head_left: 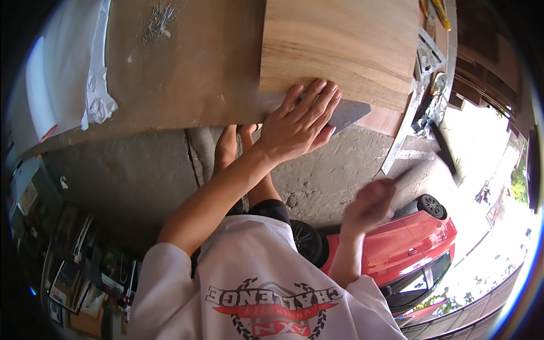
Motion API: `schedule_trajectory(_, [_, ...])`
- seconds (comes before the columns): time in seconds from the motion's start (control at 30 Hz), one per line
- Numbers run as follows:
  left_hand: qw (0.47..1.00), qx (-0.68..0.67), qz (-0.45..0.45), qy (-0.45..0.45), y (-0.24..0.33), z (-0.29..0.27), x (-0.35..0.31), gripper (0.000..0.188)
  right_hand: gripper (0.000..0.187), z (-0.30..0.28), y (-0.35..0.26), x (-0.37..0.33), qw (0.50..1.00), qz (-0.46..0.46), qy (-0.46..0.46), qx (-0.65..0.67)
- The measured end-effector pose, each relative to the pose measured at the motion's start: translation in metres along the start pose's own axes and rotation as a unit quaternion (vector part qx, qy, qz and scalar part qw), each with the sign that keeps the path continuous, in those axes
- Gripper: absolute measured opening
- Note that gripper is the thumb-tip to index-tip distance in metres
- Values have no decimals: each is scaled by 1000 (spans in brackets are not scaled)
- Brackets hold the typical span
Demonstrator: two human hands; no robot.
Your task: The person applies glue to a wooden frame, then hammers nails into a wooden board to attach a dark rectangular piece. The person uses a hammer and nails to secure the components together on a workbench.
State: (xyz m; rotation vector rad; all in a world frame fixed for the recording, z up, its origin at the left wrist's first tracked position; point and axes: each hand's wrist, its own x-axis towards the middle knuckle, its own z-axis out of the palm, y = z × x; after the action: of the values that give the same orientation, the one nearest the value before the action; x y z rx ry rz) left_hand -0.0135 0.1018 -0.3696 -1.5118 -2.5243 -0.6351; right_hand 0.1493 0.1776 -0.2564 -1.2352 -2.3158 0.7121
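My left hand (299, 123) lies flat with its fingers stretched out, its fingertips pressing on the near edge of a light brown plywood board (340, 48). Under that hand and edge, a flat dark grey piece (350, 115) pokes out at the table's front. My right hand (369, 207) is raised to the right, its fingers wrapped around the handle of a hammer (445, 150). Both this hand and the tool are smeared by motion. The hammer's dark head points away from me, off the table's right side.
The brown worktable (187, 73) carries a pile of nails (161, 21) and torn white sheeting (97, 93) at left. Metal squares (429, 54) and a yellow tool (441, 14) lie along its right edge. Behind me stand a red car (391, 249) and stacked frames (71, 283).
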Motion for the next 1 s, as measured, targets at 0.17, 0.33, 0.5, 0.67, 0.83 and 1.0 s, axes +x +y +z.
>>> schedule_trajectory(0.17, [1000,-1,6,4,-1,2,0,72,21,-2,-8,7,991,-120,-37,-35])
schedule_trajectory(0.33, [1000,-8,-1,-11,0,0,-1,72,25,-10,-22,15,994,-73,58,61])
schedule_trajectory(0.5, [1000,-8,1,3,-1,1,-1,71,19,-1,-21,17,972,-101,-150,-150])
schedule_trajectory(0.67, [1000,-9,3,3,0,1,0,70,21,-20,-17,19,986,-18,118,114])
schedule_trajectory(0.83, [1000,-6,3,-15,0,-2,-1,70,18,4,0,9,975,-73,-155,-140])
schedule_trajectory(1.0, [1000,2,-2,-23,1,-10,5,72,30,-5,-1,3,983,108,-11,151])
